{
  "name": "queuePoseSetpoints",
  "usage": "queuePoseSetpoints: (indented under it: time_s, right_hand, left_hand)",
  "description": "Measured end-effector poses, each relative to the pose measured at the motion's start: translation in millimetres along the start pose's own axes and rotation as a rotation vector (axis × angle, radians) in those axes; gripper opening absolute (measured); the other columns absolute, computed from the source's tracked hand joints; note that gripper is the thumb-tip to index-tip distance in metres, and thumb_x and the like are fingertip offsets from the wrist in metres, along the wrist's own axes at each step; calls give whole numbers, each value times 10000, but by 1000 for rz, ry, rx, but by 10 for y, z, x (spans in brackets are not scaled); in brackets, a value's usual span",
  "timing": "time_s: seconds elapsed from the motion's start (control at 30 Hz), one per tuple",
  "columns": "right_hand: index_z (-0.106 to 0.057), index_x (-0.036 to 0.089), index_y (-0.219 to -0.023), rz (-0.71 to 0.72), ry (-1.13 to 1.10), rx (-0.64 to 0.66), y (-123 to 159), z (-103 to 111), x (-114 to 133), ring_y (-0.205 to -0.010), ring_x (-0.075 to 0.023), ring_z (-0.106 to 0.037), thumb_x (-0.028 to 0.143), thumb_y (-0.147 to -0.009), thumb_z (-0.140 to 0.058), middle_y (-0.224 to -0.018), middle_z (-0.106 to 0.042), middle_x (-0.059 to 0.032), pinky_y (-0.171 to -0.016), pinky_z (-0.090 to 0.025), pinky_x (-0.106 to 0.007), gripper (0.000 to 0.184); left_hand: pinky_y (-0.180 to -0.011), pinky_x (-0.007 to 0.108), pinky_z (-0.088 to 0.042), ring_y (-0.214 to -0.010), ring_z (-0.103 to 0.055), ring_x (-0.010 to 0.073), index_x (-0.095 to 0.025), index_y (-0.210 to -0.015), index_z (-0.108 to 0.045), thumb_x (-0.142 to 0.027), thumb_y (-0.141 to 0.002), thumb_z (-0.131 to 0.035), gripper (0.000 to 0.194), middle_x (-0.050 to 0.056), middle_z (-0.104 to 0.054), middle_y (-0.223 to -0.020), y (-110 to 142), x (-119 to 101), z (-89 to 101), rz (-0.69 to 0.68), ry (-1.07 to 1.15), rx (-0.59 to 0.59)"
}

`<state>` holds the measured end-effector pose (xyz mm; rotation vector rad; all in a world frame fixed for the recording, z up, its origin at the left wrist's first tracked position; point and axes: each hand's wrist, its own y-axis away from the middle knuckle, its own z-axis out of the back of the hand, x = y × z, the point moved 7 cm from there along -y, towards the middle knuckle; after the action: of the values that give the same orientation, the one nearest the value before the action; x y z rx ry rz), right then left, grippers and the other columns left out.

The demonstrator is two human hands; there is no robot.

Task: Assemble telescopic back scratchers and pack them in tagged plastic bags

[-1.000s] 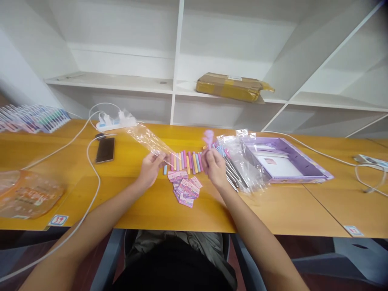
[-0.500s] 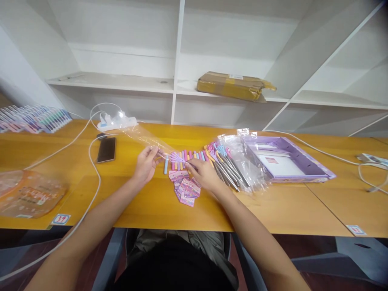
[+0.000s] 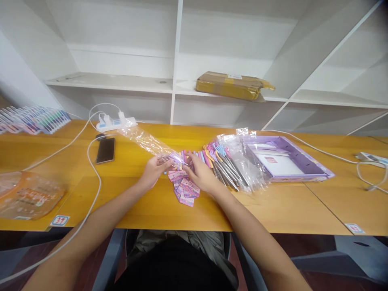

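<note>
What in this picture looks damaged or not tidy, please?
The taped cardboard box on the white shelf looks damaged: its right end is ragged, with a flap sticking out. The pink cards also look untidy, overlapping at different angles.

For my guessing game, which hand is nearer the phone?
Left. The left hand is to the right of the phone, slightly lower in the picture; the right hand is farther right.
</note>
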<state>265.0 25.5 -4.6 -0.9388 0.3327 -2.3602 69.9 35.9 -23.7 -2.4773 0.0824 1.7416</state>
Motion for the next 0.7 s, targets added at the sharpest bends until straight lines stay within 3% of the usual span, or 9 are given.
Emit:
queuePoseSetpoints:
  time_s: [0.1, 0.23, 0.3, 0.37, 0.47, 0.57, 0.7]
  right_hand:
    - [-353, 203, -1639, 25, 25, 26, 15, -17, 40, -1221, -317, -671, 426, -1101, -504, -1460, -619, -193, -1040, -528, -472, 602]
    - [-297, 179, -1662, 12, 40, 33, 16, -11, 36, -1026, -272, -710, 412, -1099, -512, -1326, -688, -166, -897, -535, -391, 646]
    - [-479, 197, -1539, -24, 85, 50, 6, -5, 1, -918, -248, -706, 408, -1111, -498, -1149, -745, -112, -805, -495, -341, 478]
    - [-658, 223, -1253, -40, 138, 84, -8, -3, -25, -820, -223, -679, 410, -1125, -478, -967, -748, -63, -730, -433, -307, 289]
    - [-660, 228, -968, -28, 164, 103, -26, 5, -34, -734, -195, -624, 415, -1136, -470, -854, -713, -39, -670, -361, -292, 315]
    - [-647, 231, -946, -1, 155, 81, -32, 9, -20, -734, -193, -613, 419, -1138, -479, -849, -708, -38, -660, -333, -291, 317]
    - [-661, 233, -956, 35, 143, 70, -22, -19, 2, -763, -194, -618, 413, -1134, -500, -868, -712, -42, -668, -336, -289, 300]
  left_hand:
    - [-804, 363, -656, -859, -764, 210, -144, -999, -767, -460, -698, -983, 487, 93, -816, -1002, 22, -5, -18, 4, -4, -6]
    - [-746, 328, -643, -776, -735, 173, -144, -913, -756, -464, -684, -991, 458, 59, -792, -900, -5, -116, 46, -59, 56, -93]
    - [-726, 293, -633, -763, -722, 148, -152, -898, -744, -444, -657, -1009, 462, 30, -771, -872, -45, -201, 138, -97, 117, -159]
    - [-734, 266, -628, -771, -720, 129, -161, -906, -738, -422, -648, -1018, 461, 13, -764, -879, -96, -289, 236, -127, 170, -193]
    - [-761, 257, -629, -800, -729, 124, -165, -909, -734, -405, -661, -1015, 445, 16, -772, -903, -162, -394, 361, -160, 200, -206]
    - [-753, 259, -629, -786, -730, 121, -157, -926, -733, -396, -678, -1010, 442, 11, -765, -888, -186, -415, 406, -168, 182, -205]
    - [-690, 254, -613, -735, -727, 129, -141, -917, -737, -427, -676, -1011, 464, 23, -765, -844, -165, -291, 309, -102, 103, -162]
